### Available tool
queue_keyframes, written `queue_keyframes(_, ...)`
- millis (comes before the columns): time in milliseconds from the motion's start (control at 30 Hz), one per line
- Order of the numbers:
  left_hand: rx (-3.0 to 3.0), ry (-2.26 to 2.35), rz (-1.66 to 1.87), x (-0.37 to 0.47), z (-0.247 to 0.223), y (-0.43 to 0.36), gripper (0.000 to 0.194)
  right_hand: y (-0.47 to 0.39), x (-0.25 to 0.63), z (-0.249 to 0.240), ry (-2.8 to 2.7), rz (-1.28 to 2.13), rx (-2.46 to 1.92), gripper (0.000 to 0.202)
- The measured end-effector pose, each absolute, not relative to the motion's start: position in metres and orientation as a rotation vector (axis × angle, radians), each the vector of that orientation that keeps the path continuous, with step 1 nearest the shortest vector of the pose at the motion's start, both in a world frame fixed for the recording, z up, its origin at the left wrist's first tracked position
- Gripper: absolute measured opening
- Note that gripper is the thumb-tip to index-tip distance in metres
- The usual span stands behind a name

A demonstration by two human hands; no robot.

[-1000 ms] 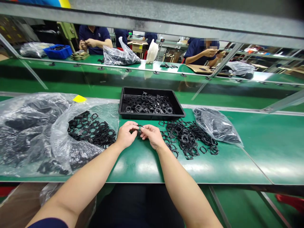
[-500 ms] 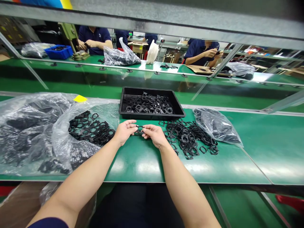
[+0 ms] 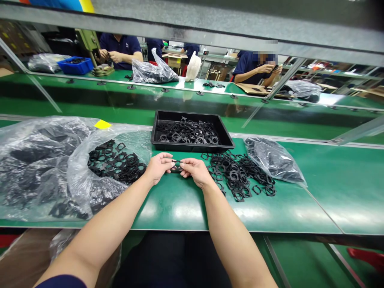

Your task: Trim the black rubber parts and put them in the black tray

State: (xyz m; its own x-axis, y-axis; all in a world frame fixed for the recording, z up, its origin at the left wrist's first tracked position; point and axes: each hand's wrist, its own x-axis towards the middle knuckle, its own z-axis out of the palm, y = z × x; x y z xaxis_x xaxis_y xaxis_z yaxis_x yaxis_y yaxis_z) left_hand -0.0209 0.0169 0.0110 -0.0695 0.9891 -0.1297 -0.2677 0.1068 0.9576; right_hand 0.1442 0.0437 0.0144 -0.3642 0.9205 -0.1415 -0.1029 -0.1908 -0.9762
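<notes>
Between my two hands is a small black ring-shaped plastic part (image 3: 177, 162), held above the green table. My left hand (image 3: 159, 168) pinches its left side and my right hand (image 3: 193, 171) pinches its right side; the fingers cover much of it. Just beyond my hands stands a black tray (image 3: 192, 147) with many similar black parts in it. Right of my right hand lies a loose pile of black rings (image 3: 235, 174). To the left, an open clear plastic bag (image 3: 76, 164) spills flat black ring parts (image 3: 115, 164).
A second clear bag (image 3: 273, 160) of black parts lies right of the pile. Behind the tray, a clear panel and metal frame divide the benches. Across it, people in dark shirts handle parts near a blue bin (image 3: 75, 66) and a green press (image 3: 90, 44).
The black part between my fingers has tilted and now shows more edge-on. Both hands stay nearly in place, still pinching it. The view has shifted very slightly.
</notes>
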Motion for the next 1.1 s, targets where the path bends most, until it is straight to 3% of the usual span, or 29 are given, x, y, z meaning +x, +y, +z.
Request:
queue_keyframes(400, 0.946, 1.227, 1.217, -0.015, 0.008, 0.015, 0.044, 0.047, 0.154, 0.016, -1.373, 1.646, -1.165, 0.029)
queue_keyframes(567, 1.023, 1.374, 1.54, -0.019, 0.006, 0.019, 0.039, 0.049, 0.159, 0.024, -1.363, 1.686, -1.127, 0.03)
queue_keyframes(733, 1.014, 1.441, 1.618, -0.024, 0.004, 0.023, 0.039, 0.06, 0.161, 0.025, -1.014, 1.169, -1.002, 0.042)
queue_keyframes(933, 1.06, 1.448, 1.517, -0.02, 0.004, 0.02, 0.035, 0.062, 0.168, 0.006, -1.553, 0.314, -1.552, 0.03)
queue_keyframes(1100, 1.135, 1.462, 1.471, -0.019, -0.002, 0.02, 0.033, 0.061, 0.171, 0.004, -1.98, 0.204, -1.774, 0.023)
